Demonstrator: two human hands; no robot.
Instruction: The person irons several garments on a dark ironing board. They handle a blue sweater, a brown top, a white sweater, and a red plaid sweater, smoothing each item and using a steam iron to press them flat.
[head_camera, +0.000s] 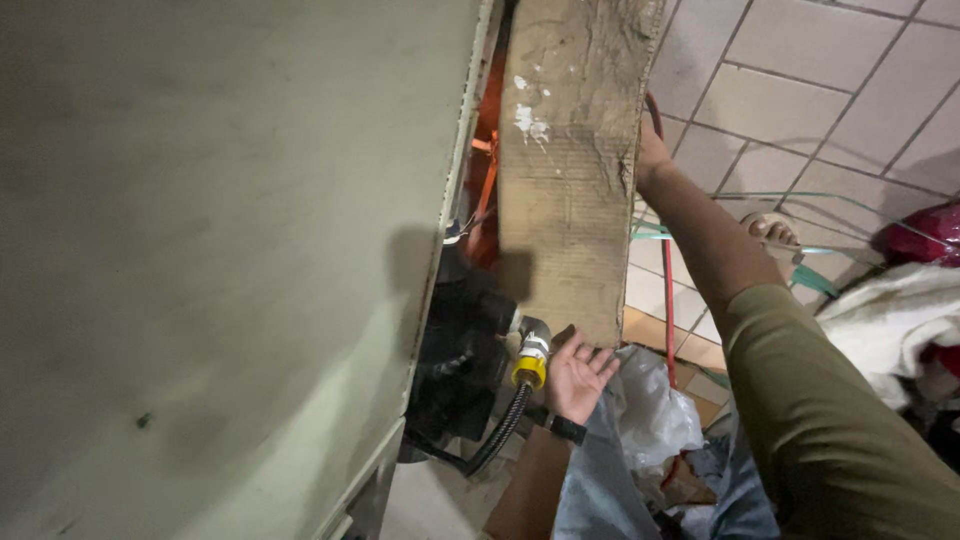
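A worn brown cardboard sheet (570, 170) stands upright beside a large grey-green appliance panel (220, 260). My left hand (578, 375), with a black wristband, holds the sheet's lower edge, thumb in front and fingers behind. My right hand (650, 155), on an olive-sleeved arm, grips the sheet's right edge; its fingers are hidden behind the cardboard. Just left of my left hand is a yellow fitting (530, 368) on a black corrugated hose (500, 435), which joins a black motor-like unit (460, 350).
Orange parts (485, 190) show in the gap behind the panel. A thin red hose (668, 300) runs down the tiled floor (800, 80). A white plastic bag (650, 410), white cloth (900, 320), a red object (930, 235) and a sandalled foot (775, 232) lie right.
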